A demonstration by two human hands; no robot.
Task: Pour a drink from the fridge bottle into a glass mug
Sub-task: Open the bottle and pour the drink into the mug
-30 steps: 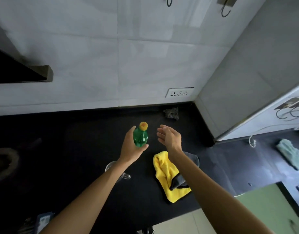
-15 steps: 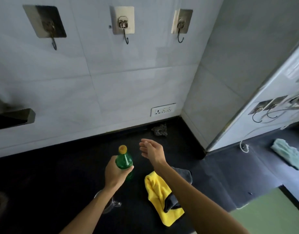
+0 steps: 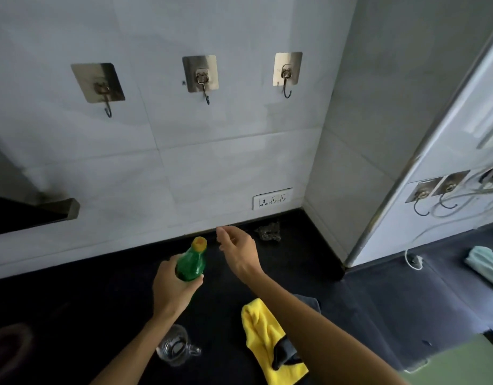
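Note:
My left hand grips a green bottle with a yellow cap, held upright above the black counter. My right hand hovers just right of the cap with loosely curled fingers and holds nothing. A glass mug stands on the counter below my left forearm, handle to the right, partly hidden by the arm.
A yellow and dark cloth lies under my right forearm. A dark scrubber sits by the back wall below a socket. Three wall hooks hang above. A white fridge side stands at the right, a teal cloth beyond.
The view has tilted upward, showing the wall hooks. My left hand still holds the bottle; my right hand has stayed close beside the cap.

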